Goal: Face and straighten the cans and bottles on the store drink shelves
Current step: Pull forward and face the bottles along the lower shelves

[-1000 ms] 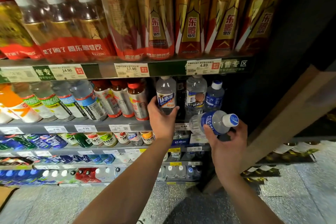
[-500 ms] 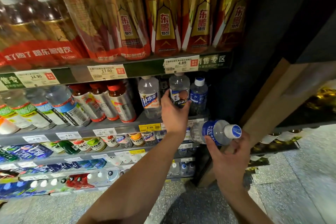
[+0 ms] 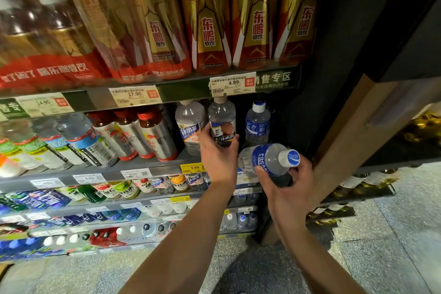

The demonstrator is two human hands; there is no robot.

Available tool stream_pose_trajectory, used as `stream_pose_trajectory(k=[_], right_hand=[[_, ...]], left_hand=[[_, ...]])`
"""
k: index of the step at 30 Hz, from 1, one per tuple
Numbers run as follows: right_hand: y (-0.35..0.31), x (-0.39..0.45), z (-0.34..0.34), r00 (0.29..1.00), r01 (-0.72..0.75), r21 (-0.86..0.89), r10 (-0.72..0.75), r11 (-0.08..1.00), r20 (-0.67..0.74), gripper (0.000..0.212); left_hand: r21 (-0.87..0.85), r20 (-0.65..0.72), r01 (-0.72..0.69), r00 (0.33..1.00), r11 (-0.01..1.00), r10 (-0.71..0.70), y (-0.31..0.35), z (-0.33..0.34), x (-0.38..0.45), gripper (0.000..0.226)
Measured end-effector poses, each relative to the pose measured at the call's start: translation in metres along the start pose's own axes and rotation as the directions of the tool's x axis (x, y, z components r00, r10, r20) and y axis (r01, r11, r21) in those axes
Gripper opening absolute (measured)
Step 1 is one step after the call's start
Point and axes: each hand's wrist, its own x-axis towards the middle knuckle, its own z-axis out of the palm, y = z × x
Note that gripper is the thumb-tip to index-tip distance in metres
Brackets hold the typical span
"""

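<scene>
My left hand (image 3: 218, 153) grips the lower part of a clear bottle with a blue and peach label (image 3: 222, 124), which stands upright on the second shelf (image 3: 152, 170). A similar clear bottle with a blue label (image 3: 190, 126) stands to its left. To its right stands a blue-labelled bottle with a white and blue cap (image 3: 258, 124). My right hand (image 3: 284, 186) holds a Pocari Sweat bottle (image 3: 267, 160) tipped on its side in front of the shelf, cap pointing right toward me.
Tall gold and red energy drink bottles (image 3: 207, 28) fill the top shelf. Red-capped silver bottles (image 3: 152, 136) stand left of my left hand. Lower shelves hold several small bottles (image 3: 152, 184). A dark shelf end panel (image 3: 317, 93) and a wooden post (image 3: 353, 131) stand at the right.
My left hand has moved from the left clear bottle to the one beside it and now grips it. The right hand keeps the Pocari bottle, tipped the same way.
</scene>
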Motion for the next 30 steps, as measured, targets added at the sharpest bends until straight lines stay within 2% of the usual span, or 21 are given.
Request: stream_pose_trajectory(k=[5,10,13,15,17,19,21,26,28,30], right_hand=[[-0.004,0.014,0.017,0.998,0.028,-0.03,-0.026,0.999,0.051,0.065],[-0.006,0.027,0.03,0.991,0.074,-0.07,-0.066,0.995,0.113,0.067],[-0.009,0.033,0.038,0.979,0.144,-0.094,-0.128,0.985,0.158,0.064],[-0.01,0.038,0.044,0.969,0.192,-0.144,-0.164,0.971,0.186,0.065],[-0.011,0.043,0.05,0.961,0.225,-0.191,-0.185,0.955,0.207,0.066],[-0.013,0.048,0.056,0.951,0.26,-0.222,-0.21,0.94,0.225,0.065],[-0.014,0.052,0.06,0.939,0.305,-0.264,-0.243,0.915,0.243,0.063],[-0.018,0.061,0.069,0.928,0.336,-0.338,-0.249,0.879,0.277,0.063],[-0.017,0.065,0.067,0.936,0.283,-0.267,-0.204,0.921,0.287,0.062],[-0.013,0.067,0.062,0.967,0.178,-0.133,-0.149,0.975,0.204,0.052]], left_hand=[[0.047,-0.046,-0.038,0.998,0.998,0.04,-0.003,-0.004,0.004,0.069],[-0.005,-0.065,-0.04,0.997,0.999,0.039,-0.004,-0.017,0.008,0.071],[-0.025,-0.076,-0.082,0.994,0.996,0.079,-0.003,-0.028,0.006,0.059],[-0.038,0.005,-0.171,0.985,0.984,0.172,0.0,-0.034,0.0,0.046],[-0.068,0.167,-0.236,0.955,0.969,0.244,-0.001,-0.035,-0.005,0.044],[-0.101,0.314,-0.224,0.917,0.969,0.245,-0.001,-0.034,-0.006,0.057],[-0.11,0.392,-0.184,0.895,0.977,0.213,0.001,-0.031,-0.005,0.068],[-0.023,0.289,-0.231,0.93,0.973,0.227,0.018,-0.025,-0.002,0.049],[-0.005,0.275,-0.206,0.941,0.978,0.2,0.021,-0.022,-0.003,0.047],[0.009,0.278,-0.145,0.951,0.989,0.136,0.021,-0.019,-0.004,0.056]])
